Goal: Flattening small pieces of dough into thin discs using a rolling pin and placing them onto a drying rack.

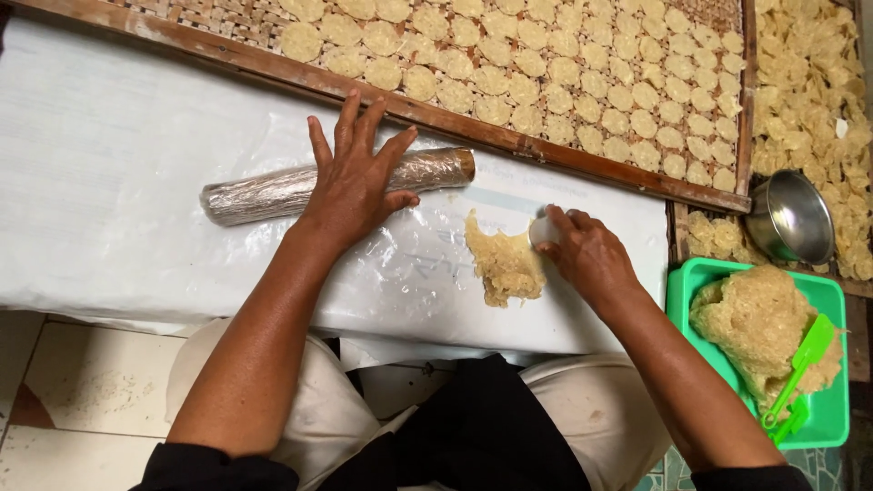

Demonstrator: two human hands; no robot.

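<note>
My left hand (353, 175) lies flat with fingers spread on a plastic-wrapped rolling pin (264, 193) on the white covered board (109, 173). My right hand (587, 252) is closed around a small white round cutter (544, 230), pressed at the right edge of a flattened patch of yellowish dough (503, 264). The dough lies on the clear plastic sheet in front of me.
A woven bamboo tray (227, 18) with a wooden frame holds several rows of round dough discs (564, 82) beyond the board. At right, a green tub (680, 282) holds a dough lump (755, 323) and a green scraper (800, 364). A metal bowl (793, 218) sits among loose crackers.
</note>
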